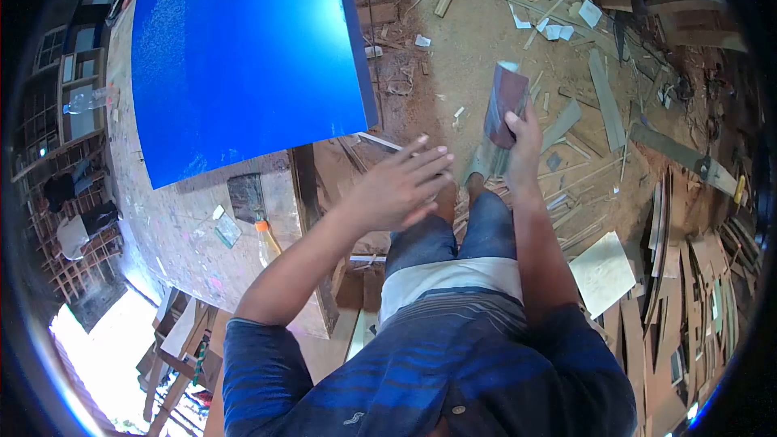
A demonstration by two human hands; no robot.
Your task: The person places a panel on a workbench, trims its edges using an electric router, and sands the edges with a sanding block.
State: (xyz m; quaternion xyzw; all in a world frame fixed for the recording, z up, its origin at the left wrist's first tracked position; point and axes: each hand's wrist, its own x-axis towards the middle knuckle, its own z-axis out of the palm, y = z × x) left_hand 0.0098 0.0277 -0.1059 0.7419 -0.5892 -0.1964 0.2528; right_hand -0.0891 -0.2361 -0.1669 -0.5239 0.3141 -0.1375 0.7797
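Note:
My right hand (524, 146) grips a sanding block (508, 97) wrapped in reddish-brown sandpaper, held upright over the floor to the right of the table. The thumb lies across its front face, and the fingers behind are mostly hidden. My left hand (405, 184) hovers in front of my thighs with its fingers stretched out and nothing in it. Beyond it, a large glossy blue panel (251, 48) lies on the worktable (186, 235). Pale dusty patches show on the panel's left part and along its near edge.
On the table near the panel are a dark flat block (245, 197), a small glassy piece (227, 230) and a bottle with an orange cap (262, 227). A clear plastic bottle (85, 102) lies at the far left. Wood strips (607, 97) and offcuts litter the floor; boards (660, 316) lean at right.

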